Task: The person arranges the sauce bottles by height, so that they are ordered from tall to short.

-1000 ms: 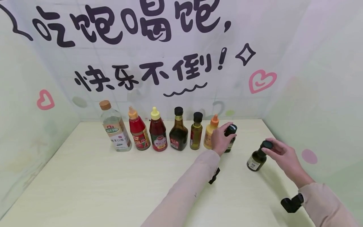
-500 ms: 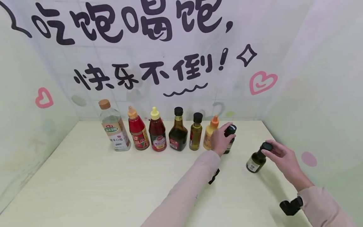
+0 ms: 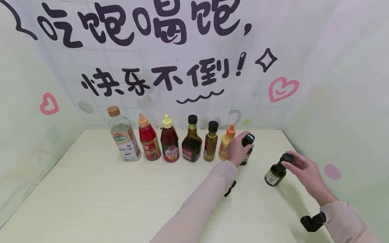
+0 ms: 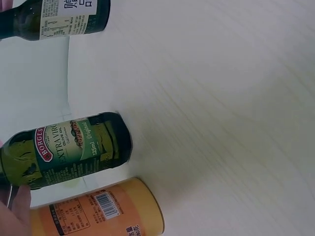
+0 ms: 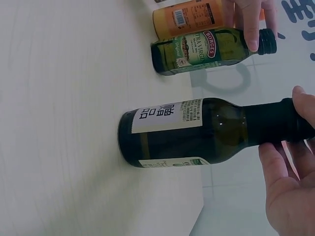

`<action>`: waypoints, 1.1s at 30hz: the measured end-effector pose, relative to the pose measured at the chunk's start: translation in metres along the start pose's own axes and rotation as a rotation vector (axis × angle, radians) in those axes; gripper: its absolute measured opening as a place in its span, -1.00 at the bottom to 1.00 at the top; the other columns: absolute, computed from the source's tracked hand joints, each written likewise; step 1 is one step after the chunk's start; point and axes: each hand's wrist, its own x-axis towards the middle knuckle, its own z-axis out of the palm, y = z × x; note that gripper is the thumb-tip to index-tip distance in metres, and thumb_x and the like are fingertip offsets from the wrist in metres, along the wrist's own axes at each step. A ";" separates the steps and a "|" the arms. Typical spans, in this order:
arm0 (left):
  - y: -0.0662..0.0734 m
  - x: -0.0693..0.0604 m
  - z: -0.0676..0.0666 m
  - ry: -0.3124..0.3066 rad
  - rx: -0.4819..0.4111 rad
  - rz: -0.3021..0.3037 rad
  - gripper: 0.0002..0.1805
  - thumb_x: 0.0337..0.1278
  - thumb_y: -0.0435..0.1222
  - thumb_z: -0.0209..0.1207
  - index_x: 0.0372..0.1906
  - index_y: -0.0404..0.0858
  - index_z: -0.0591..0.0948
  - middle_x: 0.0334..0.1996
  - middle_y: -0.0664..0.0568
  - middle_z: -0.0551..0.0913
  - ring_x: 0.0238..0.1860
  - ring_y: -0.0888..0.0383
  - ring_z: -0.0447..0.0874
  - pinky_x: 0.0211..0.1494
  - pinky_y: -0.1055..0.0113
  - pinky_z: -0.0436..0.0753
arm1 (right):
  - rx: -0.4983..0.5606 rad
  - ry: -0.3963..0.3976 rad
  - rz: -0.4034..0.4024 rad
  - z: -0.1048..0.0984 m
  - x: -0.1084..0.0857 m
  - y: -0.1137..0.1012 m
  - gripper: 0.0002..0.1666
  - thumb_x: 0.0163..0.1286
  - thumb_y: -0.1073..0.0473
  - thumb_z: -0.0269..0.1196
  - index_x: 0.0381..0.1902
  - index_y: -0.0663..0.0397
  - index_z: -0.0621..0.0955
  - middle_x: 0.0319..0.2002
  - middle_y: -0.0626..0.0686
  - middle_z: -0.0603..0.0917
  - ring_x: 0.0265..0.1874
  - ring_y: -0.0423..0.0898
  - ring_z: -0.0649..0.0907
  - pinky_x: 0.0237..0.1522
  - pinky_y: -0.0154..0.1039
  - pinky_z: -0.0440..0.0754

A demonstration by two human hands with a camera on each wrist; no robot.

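Observation:
My left hand [image 3: 238, 148] pinches the neck of a small green olive oil bottle [image 4: 69, 150], just below its black cap. That bottle stands at the right end of a row along the back wall, next to an orange-capped yellow squeeze bottle [image 3: 225, 145]. Farther right and nearer to me, my right hand [image 3: 307, 172] grips a dark glass bottle [image 5: 172, 130] by its long neck. It has a black cap and a white label. In the head view the left hand partly hides the olive oil bottle and the yellow one.
Leftward the row goes on with a slim oil bottle [image 3: 210, 145], a dark sauce bottle [image 3: 191, 146], two red squeeze bottles, of which one is yellow-capped [image 3: 170, 141], and a tall clear vinegar bottle [image 3: 124, 141]. The pale tabletop [image 3: 115, 202] is walled at the back and sides.

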 end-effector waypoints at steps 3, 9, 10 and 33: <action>-0.001 0.001 0.000 0.003 0.010 0.001 -0.52 -0.15 -0.17 0.31 0.01 0.10 0.52 -0.12 0.16 0.60 -0.18 0.23 0.56 -0.24 0.43 0.51 | -0.043 0.014 0.021 -0.005 0.005 0.022 -0.44 0.21 0.20 0.20 0.19 -0.02 0.39 -0.06 -0.24 0.57 -0.15 -0.40 0.55 -0.26 -0.58 0.47; 0.001 0.004 -0.002 -0.020 0.039 -0.001 -0.51 -0.17 -0.16 0.32 0.01 0.09 0.53 -0.13 0.19 0.61 -0.18 0.27 0.56 -0.24 0.45 0.50 | 0.012 0.006 0.018 -0.002 0.000 0.003 -0.46 0.20 0.20 0.20 0.17 -0.06 0.40 -0.09 -0.30 0.56 -0.14 -0.42 0.54 -0.19 -0.58 0.45; 0.002 0.004 -0.003 -0.027 0.043 -0.003 -0.50 -0.17 -0.16 0.32 0.02 0.09 0.52 -0.13 0.19 0.61 -0.19 0.27 0.56 -0.25 0.46 0.50 | 0.008 0.023 0.020 -0.002 0.001 0.008 -0.45 0.20 0.18 0.21 0.18 -0.05 0.40 -0.08 -0.28 0.57 -0.14 -0.40 0.54 -0.18 -0.57 0.45; 0.005 0.004 -0.002 -0.054 0.035 -0.021 -0.52 -0.15 -0.20 0.31 0.01 0.04 0.53 -0.19 0.16 0.62 -0.19 0.27 0.56 -0.20 0.47 0.51 | -0.148 0.058 0.126 0.022 -0.011 -0.060 -0.40 0.16 0.02 0.24 0.17 -0.01 0.42 -0.27 -0.48 0.51 -0.26 -0.55 0.51 -0.31 -0.62 0.41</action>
